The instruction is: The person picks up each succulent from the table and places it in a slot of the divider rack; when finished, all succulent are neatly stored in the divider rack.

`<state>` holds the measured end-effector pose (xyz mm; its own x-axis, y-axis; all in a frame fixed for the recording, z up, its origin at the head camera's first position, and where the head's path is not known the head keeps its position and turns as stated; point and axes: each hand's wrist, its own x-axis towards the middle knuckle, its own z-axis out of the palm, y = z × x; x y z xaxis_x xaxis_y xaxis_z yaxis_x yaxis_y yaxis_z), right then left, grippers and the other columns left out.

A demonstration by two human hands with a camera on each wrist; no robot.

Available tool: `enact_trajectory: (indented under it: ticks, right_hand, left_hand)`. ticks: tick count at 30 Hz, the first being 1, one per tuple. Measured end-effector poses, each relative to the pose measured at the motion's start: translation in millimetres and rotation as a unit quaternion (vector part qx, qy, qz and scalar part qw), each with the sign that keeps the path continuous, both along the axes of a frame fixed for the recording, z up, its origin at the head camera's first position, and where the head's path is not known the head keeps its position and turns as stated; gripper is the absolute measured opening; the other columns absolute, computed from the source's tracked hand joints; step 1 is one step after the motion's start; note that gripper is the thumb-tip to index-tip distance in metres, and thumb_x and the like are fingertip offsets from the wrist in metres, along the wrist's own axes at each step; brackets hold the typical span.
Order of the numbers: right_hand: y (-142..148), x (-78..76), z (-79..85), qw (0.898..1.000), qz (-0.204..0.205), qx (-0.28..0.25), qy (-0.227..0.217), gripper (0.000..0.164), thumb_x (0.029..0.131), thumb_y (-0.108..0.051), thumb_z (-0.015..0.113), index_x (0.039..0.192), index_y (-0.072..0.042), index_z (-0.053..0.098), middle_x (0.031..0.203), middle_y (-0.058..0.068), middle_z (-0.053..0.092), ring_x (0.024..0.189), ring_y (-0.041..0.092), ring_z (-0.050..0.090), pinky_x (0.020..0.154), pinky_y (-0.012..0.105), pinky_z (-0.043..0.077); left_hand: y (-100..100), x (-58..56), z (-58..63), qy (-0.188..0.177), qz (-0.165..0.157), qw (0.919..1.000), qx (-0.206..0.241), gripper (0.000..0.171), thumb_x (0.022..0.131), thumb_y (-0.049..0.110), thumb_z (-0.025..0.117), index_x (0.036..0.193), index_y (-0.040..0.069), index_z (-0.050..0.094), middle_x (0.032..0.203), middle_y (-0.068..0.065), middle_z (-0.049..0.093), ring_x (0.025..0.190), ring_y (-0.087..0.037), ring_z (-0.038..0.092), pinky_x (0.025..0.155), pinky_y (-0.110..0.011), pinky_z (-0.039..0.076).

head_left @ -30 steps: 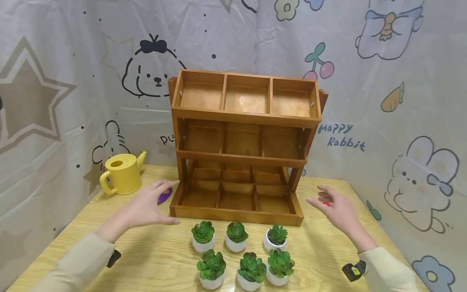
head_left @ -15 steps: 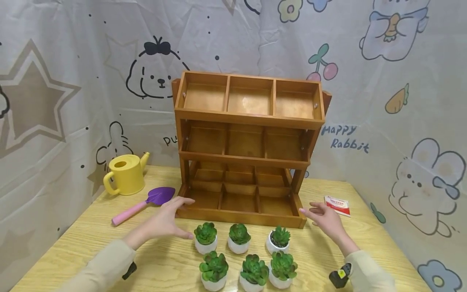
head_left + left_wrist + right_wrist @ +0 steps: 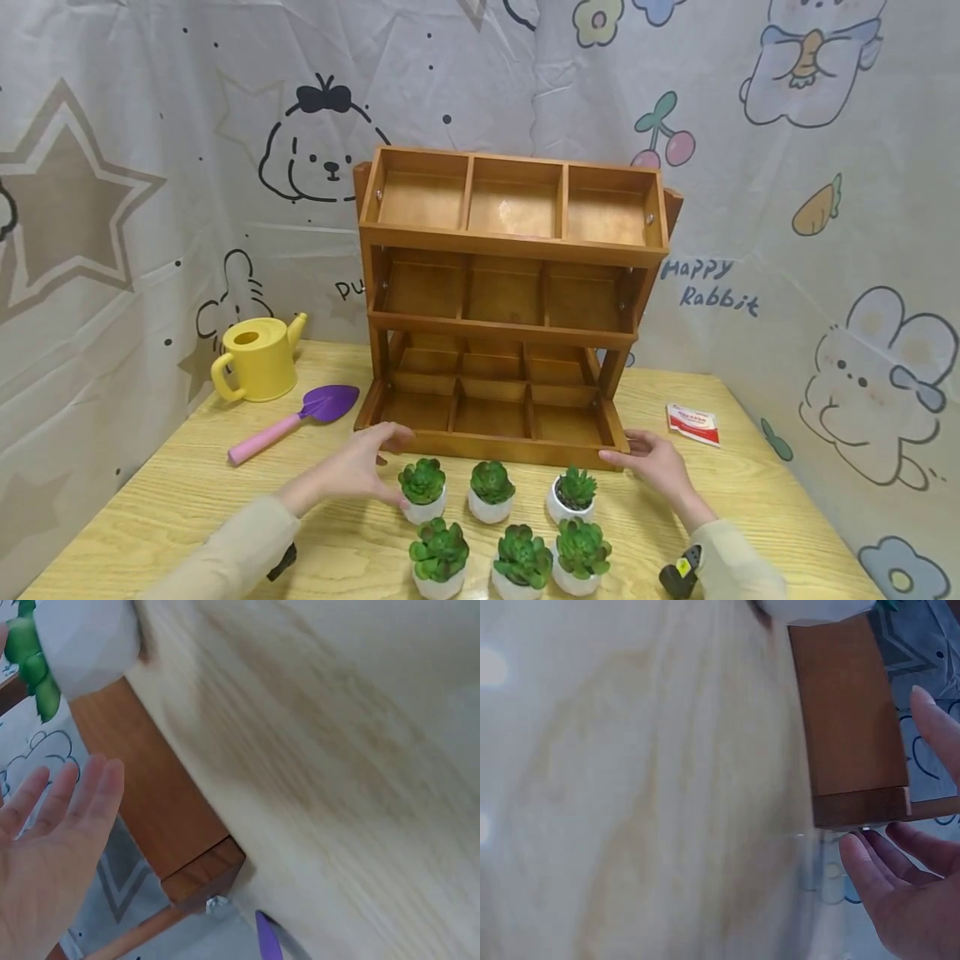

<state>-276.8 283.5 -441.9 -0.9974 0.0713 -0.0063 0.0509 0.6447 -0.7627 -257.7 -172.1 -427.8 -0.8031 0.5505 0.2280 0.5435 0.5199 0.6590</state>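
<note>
A brown wooden three-tier shelf with divided compartments stands on the table in the head view. My left hand is spread at its lower left front corner, thumb beside the back left potted succulent. In the left wrist view its fingers are straight and overlap the shelf's front board. My right hand is at the lower right corner, thumb across the front. The right wrist view shows its fingertips right at the shelf's end, thumb spread apart.
Several succulents in white pots, such as this front one, stand in two rows before the shelf. On the left are a yellow watering can and a purple trowel with a pink handle. A red-and-white packet lies at the right.
Both hands have moved inward and down to the shelf's lower front corners. The trowel and packet, earlier mostly covered by the hands, now show. Shelf and succulents stand as before.
</note>
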Motion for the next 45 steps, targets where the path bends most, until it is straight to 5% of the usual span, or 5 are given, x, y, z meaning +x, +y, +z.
enact_trajectory:
  ticks: [10,23,45]
  right_hand:
    - [-3.5,-3.8,-12.0,1.000,-0.016,-0.013,0.003,0.087,0.077,-0.043,0.078,0.136,0.010,0.042,0.132,0.033,0.051,0.118,0.043,0.053,0.098,0.052,0.043]
    - [-8.3,-7.3,-13.0,0.999,-0.028,-0.024,0.006,0.087,0.076,-0.041,0.079,0.138,0.006,0.041,0.134,0.033,0.048,0.122,0.046,0.050,0.099,0.053,0.043]
    - [-6.3,-9.8,-14.0,1.000,-0.022,-0.020,0.006,0.089,0.077,-0.042,0.078,0.141,0.006,0.039,0.133,0.034,0.049,0.120,0.046,0.052,0.098,0.054,0.044]
  left_hand:
    - [8.2,1.1,-9.5,-0.028,-0.037,0.9989,0.007,0.083,0.061,0.032,0.090,0.124,-0.005,0.050,0.121,-0.021,0.058,0.099,-0.032,0.062,0.082,-0.033,0.055]
    - [15.6,-2.5,-14.9,-0.043,-0.044,0.9981,-0.003,0.076,0.061,0.029,0.090,0.122,0.002,0.053,0.117,-0.010,0.061,0.097,-0.027,0.062,0.082,-0.027,0.052]
    - [18.7,-2.8,-17.8,-0.049,-0.017,0.9981,-0.035,0.073,0.061,0.034,0.090,0.121,0.007,0.057,0.104,0.002,0.068,0.095,-0.018,0.061,0.082,-0.030,0.051]
